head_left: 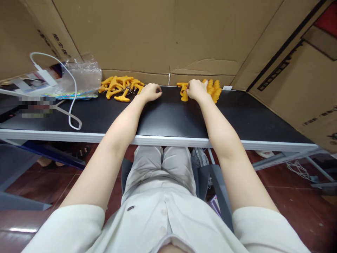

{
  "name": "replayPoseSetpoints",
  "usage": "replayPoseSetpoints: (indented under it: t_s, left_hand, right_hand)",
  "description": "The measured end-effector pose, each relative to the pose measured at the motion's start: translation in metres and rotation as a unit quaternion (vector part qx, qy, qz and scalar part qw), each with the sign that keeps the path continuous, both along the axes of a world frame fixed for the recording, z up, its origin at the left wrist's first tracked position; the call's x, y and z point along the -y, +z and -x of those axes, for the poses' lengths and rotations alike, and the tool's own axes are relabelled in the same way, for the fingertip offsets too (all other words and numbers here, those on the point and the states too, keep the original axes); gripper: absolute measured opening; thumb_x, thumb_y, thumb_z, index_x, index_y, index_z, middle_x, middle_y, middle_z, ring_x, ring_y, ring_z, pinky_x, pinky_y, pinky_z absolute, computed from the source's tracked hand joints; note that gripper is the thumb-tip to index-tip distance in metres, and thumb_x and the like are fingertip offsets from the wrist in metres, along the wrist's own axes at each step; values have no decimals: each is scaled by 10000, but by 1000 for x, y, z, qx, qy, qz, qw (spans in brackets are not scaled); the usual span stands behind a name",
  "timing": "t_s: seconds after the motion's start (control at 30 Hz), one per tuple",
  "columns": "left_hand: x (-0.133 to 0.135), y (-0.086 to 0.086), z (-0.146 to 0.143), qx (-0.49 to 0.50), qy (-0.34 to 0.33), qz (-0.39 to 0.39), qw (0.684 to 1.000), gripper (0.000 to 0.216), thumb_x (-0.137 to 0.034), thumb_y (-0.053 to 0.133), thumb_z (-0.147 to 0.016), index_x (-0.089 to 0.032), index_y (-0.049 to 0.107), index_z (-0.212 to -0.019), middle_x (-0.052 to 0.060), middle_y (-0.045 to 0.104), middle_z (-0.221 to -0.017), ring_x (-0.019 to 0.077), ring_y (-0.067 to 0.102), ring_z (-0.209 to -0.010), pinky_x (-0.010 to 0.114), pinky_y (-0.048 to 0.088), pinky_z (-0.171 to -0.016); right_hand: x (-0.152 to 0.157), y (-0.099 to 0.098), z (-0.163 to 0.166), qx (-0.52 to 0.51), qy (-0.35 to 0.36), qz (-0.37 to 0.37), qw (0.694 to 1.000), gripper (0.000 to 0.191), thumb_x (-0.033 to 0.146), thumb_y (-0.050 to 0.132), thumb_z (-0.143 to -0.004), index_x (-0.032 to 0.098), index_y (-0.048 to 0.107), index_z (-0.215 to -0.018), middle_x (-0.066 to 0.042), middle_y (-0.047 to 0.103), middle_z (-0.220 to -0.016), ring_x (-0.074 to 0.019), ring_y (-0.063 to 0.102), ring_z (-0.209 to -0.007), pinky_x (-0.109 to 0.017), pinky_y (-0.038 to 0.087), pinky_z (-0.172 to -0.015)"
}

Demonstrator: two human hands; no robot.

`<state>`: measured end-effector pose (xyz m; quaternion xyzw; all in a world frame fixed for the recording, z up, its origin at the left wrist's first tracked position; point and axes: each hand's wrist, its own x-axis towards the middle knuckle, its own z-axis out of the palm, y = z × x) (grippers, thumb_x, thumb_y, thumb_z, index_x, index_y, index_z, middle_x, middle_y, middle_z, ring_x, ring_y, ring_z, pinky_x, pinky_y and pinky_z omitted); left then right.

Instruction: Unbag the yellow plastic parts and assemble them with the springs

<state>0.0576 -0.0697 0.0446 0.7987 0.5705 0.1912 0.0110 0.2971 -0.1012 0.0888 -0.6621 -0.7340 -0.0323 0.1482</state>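
Observation:
A pile of yellow corkscrews (122,86) with T-shaped handles and metal spirals lies at the back left of the black table. Just right of the pile is my left hand (150,92), loosely curled, with a gap between thumb and fingers and nothing visible in it. My right hand (197,89) is closed at the side of an upright yellow corkscrew (184,95), which has a T handle on top and a flared base. The fingertips are partly hidden. Behind and right of that hand stand several ribbed yellow pieces (215,90), grouped together.
Cardboard walls (147,38) enclose the black table (168,119) at the back and right. Clear plastic bags (81,75), a white cable (75,84) with a white plug, and flat packets lie on the left. A small white piece (227,88) sits at the back right.

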Motion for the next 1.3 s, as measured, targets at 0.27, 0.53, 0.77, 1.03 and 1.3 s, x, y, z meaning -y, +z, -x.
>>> replayPoseSetpoints:
  t_s: [0.27,0.53,0.77,1.03,1.3]
  left_hand:
    - [21,15,-5,25,173,0,985,465,-219,509,-1080,-140,770,-1458,188,742,-1494,383,666,-1452,469,519,-1245]
    - [8,3,22,77,267,55,959,631,-83,643,-985,-107,639,-1616,235,628,-1678,404,560,-1611,517,484,-1327]
    - [4,-1,20,52,201,66,976,477,-114,632,-1002,-130,757,-1462,194,728,-1572,356,663,-1511,434,515,-1286]
    - [-3,-4,6,15,109,25,994,423,-208,617,-992,-178,782,-1381,148,781,-1399,322,686,-1389,379,540,-1194]
    - [-9,-11,5,-21,67,21,997,512,-80,552,-949,-140,802,-1392,174,712,-1508,317,646,-1444,355,494,-1252]
  right_hand:
    - [-12,-16,12,28,68,-27,997,336,219,610,-1092,70,791,-1332,-251,788,-1346,-454,712,-1385,-815,241,-1339]
    - [2,-9,19,35,61,-14,997,371,190,583,-1096,78,779,-1391,-249,787,-1381,-442,705,-1410,-738,346,-1329]
    - [5,-8,21,32,57,-4,998,344,177,577,-1093,98,767,-1369,-232,769,-1428,-430,678,-1448,-684,379,-1318]
    - [-9,-15,14,14,79,-17,997,293,218,607,-1072,123,774,-1293,-224,777,-1374,-444,680,-1403,-683,457,-1252]
    - [2,-13,18,14,76,14,997,402,167,620,-1050,95,660,-1444,-252,744,-1451,-412,703,-1396,-547,544,-1196]
